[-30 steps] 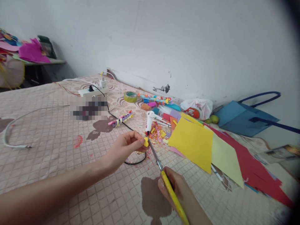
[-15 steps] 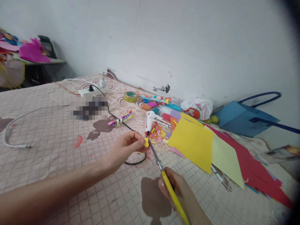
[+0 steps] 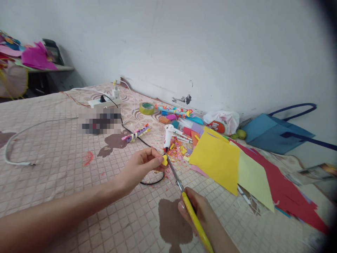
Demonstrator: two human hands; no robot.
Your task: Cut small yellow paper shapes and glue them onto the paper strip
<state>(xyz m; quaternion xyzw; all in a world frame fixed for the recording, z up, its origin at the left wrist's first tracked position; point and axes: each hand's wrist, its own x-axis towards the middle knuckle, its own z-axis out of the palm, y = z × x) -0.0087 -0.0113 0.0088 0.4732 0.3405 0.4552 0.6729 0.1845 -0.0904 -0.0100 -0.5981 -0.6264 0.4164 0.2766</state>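
Between the thumb and fingers of my left hand (image 3: 147, 161) is pinched a small yellow foam piece (image 3: 165, 160) with a rounded edge. My right hand (image 3: 197, 211) is closed around the yellow handle of a pair of scissors (image 3: 179, 183). The metal blades point up and away, their tips at the right edge of the yellow piece; whether they touch it I cannot tell. Just beyond the fingertips lies a white glue gun (image 3: 168, 136) with a black cord. Small coloured scraps (image 3: 178, 148) are scattered to its right.
Yellow foam sheets (image 3: 216, 158) and a red sheet (image 3: 279, 179) lie to the right. A blue bag (image 3: 276, 131) stands by the wall. Behind are a tape roll (image 3: 146, 108) and a white power strip (image 3: 105, 102). A decorated purple stick (image 3: 137, 134) lies left of the glue gun.
The yellow piece is turned slightly in my left fingers, showing more of its rounded face. Both hands and the scissors stay almost in place.
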